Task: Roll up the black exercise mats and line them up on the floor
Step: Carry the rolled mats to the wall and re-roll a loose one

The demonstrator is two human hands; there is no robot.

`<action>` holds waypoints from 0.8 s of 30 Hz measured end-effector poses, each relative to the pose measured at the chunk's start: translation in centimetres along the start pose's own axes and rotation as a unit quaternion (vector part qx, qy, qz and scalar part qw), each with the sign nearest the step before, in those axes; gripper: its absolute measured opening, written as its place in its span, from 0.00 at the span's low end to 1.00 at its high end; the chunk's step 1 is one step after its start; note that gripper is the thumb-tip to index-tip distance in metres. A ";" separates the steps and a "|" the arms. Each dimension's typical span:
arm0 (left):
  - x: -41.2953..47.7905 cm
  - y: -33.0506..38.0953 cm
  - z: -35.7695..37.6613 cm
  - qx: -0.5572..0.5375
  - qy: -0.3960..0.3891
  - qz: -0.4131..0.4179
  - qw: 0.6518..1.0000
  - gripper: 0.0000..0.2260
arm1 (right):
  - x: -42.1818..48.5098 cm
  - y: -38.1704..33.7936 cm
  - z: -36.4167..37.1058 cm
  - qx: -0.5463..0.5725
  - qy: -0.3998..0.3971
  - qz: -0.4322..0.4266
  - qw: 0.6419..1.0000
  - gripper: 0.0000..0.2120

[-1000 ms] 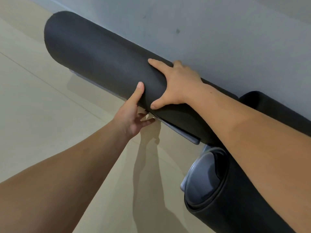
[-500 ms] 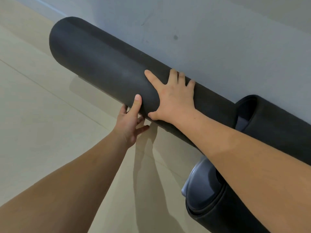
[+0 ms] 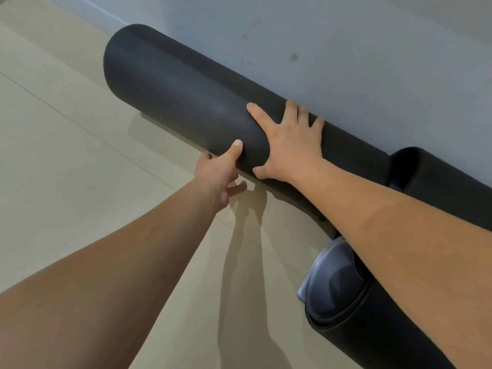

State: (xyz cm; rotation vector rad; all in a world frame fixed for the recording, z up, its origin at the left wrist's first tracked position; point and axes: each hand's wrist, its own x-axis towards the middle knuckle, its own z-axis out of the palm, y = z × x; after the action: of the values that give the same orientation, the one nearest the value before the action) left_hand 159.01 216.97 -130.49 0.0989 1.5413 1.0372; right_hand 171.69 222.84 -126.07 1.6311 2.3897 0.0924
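Against the wall (image 3: 346,49), the rolled mat (image 3: 186,97) now lies snug; its loose flap has tucked under. The right hand (image 3: 290,147) presses flat and open on top, the left hand (image 3: 217,173) cups its lower edge. Two more rolls (image 3: 439,182) wait nearby, so lining up looks nearly done.

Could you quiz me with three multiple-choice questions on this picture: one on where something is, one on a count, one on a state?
1. The long black rolled foam mat under the hands lies:
A. against the grey wall
B. mid-floor
C. on a shelf

2. Rolled black mats in view:
A. one
B. three
C. five

3. The right hand is:
A. a fist
B. spread flat on the roll
C. off the roll

Answers: 1 A, its far side meets the wall. 2 B, one under the hands, one beyond it, one nearer. 3 B, fingers splayed over the top.
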 end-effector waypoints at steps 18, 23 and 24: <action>-11.9 -0.6 -20.9 0.258 -0.042 0.053 0.964 0.15 | -10.6 -20.0 -5.3 0.049 -0.104 -0.178 0.977 0.15; -17.4 -1.4 -36.2 0.278 0.024 0.050 0.959 0.14 | -14.9 -30.5 -8.8 -0.024 -0.123 -0.282 0.951 0.09; -18.7 -1.7 -39.4 0.276 0.044 0.051 0.959 0.12 | -15.7 -32.8 -9.9 -0.022 -0.120 -0.298 0.947 0.11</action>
State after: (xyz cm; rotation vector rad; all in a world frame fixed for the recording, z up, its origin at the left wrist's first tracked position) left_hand 132.32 183.55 -121.97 0.5304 1.8892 0.6673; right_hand 144.91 196.99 -120.08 0.7843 2.5417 -0.1541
